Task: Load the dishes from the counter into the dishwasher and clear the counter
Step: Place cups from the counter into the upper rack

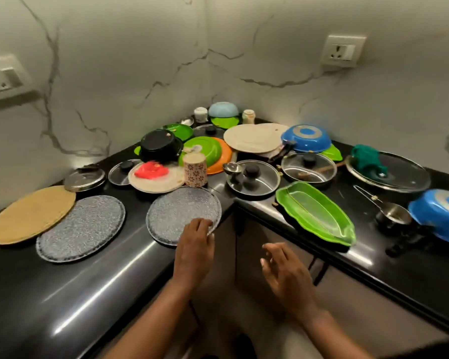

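A black corner counter point(62, 286) carries many dishes. My left hand point(195, 242) grips the near rim of a grey speckled plate point(179, 211) at the counter's inner corner. My right hand point(283, 268) hovers open, fingers spread, in front of the counter edge and touches nothing. A second grey speckled plate point(81, 226) and a tan round plate point(31, 213) lie to the left. A green leaf-shaped tray point(319, 213) overhangs the right counter's edge. A floral cup point(195, 170) stands just behind the held plate.
Steel pans with lids point(254, 177), green and orange plates point(208, 151), blue bowls point(306, 138), a black pot point(161, 145), a glass lid with a green cloth point(389, 172) and a steel ladle point(392, 211) crowd the back and right. Cabinet doors point(257, 242) stand below the corner.
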Demonstrator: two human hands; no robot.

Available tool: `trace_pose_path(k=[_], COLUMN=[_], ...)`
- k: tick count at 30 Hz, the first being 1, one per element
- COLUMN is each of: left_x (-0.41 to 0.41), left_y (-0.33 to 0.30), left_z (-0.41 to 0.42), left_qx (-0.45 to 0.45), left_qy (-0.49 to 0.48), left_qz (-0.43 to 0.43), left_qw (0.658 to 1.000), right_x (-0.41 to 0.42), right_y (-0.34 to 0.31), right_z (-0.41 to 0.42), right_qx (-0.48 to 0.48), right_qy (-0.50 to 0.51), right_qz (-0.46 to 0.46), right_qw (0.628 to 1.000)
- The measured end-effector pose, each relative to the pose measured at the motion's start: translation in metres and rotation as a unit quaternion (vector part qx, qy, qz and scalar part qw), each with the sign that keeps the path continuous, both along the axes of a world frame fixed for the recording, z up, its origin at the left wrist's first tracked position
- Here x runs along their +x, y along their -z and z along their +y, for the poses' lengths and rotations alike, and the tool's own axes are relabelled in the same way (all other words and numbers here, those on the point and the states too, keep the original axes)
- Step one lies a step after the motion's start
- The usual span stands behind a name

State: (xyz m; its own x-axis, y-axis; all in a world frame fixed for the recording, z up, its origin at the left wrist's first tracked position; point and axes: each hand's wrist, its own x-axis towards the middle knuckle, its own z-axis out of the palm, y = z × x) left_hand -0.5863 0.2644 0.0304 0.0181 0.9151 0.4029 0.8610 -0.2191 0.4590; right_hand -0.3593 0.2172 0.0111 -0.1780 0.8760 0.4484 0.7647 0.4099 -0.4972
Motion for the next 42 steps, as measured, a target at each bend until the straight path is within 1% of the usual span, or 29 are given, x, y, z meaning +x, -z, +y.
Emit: trace_pose_path(k=[2,4,8,11,15,18,20,24,28,32,37,42], left_x=[-0.017,-0.034,-0.060,-0.072,-0.081,-0.084,-0.082,-0.077,-0.074,-0.074,-0.073,-0.077], left_y=[-0.004,-0.007,-0.015,-0.018,-0.014,-0.011,-0.011,-0.014,-0.016,-0.016,-0.017,-0.009], left_z=[0.028,0.060,0.115,0.140,0.160,0.165,0.166,0.172,0.177,0.178,0.177,0.169], left_qx=[-0.013,-0.045,-0.136,-0.198,-0.266,-0.301,-0.319,-0.354,-0.370,-0.374,-0.377,-0.331], left_qy=[-0.036,-0.065,-0.089,-0.094,-0.093,-0.089,-0.091,-0.102,-0.110,-0.109,-0.105,-0.092], left_qz=[0.016,0.028,0.053,0.099,0.137,0.145,0.141,0.138,0.141,0.140,0.147,0.158], left_qw=[0.999,0.997,0.985,0.971,0.950,0.938,0.933,0.920,0.912,0.911,0.908,0.926], right_x=[-0.016,-0.032,-0.069,-0.098,-0.131,-0.153,-0.165,-0.181,-0.185,-0.184,-0.172,-0.153], right_y=[-0.006,-0.013,-0.033,-0.046,-0.051,-0.054,-0.052,-0.036,-0.026,-0.027,-0.032,-0.045], right_z=[0.035,0.072,0.149,0.207,0.273,0.310,0.326,0.337,0.337,0.335,0.311,0.273], right_qx=[-0.005,-0.016,-0.009,0.011,-0.026,-0.076,-0.107,-0.163,-0.127,-0.136,-0.098,-0.033], right_qy=[-0.023,-0.054,-0.109,-0.135,-0.131,-0.122,-0.119,-0.136,-0.129,-0.120,-0.113,-0.111], right_qz=[0.010,0.024,0.033,0.039,0.026,0.032,0.015,0.013,0.011,0.060,0.105,0.121], right_qw=[1.000,0.998,0.993,0.990,0.991,0.989,0.987,0.977,0.983,0.982,0.983,0.986])
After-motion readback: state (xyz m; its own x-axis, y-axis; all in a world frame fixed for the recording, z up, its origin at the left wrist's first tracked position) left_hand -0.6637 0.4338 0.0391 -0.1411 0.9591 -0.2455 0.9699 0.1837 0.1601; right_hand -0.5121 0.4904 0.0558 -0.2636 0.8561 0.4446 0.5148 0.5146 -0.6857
